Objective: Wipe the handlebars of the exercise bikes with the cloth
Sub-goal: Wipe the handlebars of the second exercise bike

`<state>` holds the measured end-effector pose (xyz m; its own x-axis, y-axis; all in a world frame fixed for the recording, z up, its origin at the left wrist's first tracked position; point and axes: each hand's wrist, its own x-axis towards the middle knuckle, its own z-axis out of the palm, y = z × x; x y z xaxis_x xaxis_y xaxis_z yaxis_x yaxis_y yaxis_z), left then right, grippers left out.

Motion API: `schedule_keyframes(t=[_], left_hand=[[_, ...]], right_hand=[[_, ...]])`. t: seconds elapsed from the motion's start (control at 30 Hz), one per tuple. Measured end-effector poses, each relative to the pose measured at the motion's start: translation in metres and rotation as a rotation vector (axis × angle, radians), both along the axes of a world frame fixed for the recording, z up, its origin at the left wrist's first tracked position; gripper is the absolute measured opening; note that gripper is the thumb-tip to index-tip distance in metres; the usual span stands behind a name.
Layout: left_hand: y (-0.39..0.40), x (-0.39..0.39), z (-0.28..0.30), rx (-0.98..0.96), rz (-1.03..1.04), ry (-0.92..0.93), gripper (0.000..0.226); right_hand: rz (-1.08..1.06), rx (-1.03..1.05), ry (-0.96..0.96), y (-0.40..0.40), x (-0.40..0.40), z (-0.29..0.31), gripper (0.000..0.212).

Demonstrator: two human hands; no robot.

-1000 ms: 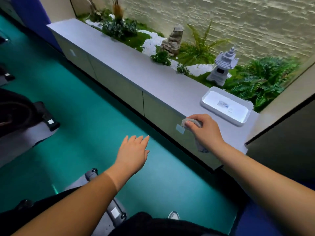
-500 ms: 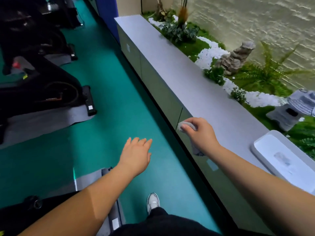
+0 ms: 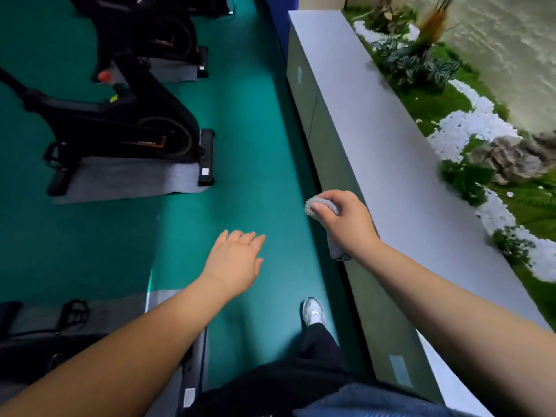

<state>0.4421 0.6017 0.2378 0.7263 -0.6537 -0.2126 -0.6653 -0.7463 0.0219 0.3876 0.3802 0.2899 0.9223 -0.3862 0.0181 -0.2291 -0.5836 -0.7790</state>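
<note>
My right hand (image 3: 346,222) grips a bunched grey cloth (image 3: 319,204); one end hangs below the wrist, beside the edge of the long grey cabinet (image 3: 376,121). My left hand (image 3: 236,261) hovers over the green floor with fingers straight, holding nothing. A black exercise bike (image 3: 120,124) stands at the left on a grey mat, and a second bike (image 3: 144,34) stands behind it. No handlebars are in view. Part of another bike's base (image 3: 60,332) shows at the lower left.
The green floor aisle (image 3: 249,164) runs ahead between the bikes and the cabinet. Behind the cabinet lies a garden bed with plants (image 3: 415,61), white pebbles (image 3: 469,124) and a rock (image 3: 511,158). My white shoe (image 3: 313,311) is on the floor near the cabinet.
The view has turned left along the aisle: the white tray and stone lantern have left the frame and the bikes have come into view. Both hands keep their pose.
</note>
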Motion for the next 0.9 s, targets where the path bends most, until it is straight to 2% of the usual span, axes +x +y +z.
schedule_keyframes(t=[0.23, 0.4, 0.7, 0.9], left_hand=[[-0.035, 0.059, -0.006, -0.016, 0.272, -0.009, 0.055], [-0.039, 0.094, -0.006, -0.022, 0.453, 0.022, 0.055], [0.030, 0.149, -0.012, -0.002, 0.776, 0.037, 0.054], [0.081, 0.201, -0.016, 0.024, 0.866, 0.079, 0.056]], right_hand=[[0.245, 0.017, -0.001, -0.046, 0.115, 0.005, 0.011], [0.398, 0.034, 0.041, -0.050, 0.189, -0.002, 0.010], [0.674, 0.029, 0.090, 0.034, 0.312, -0.021, 0.004], [0.770, 0.010, 0.126, 0.099, 0.391, -0.022, 0.004]])
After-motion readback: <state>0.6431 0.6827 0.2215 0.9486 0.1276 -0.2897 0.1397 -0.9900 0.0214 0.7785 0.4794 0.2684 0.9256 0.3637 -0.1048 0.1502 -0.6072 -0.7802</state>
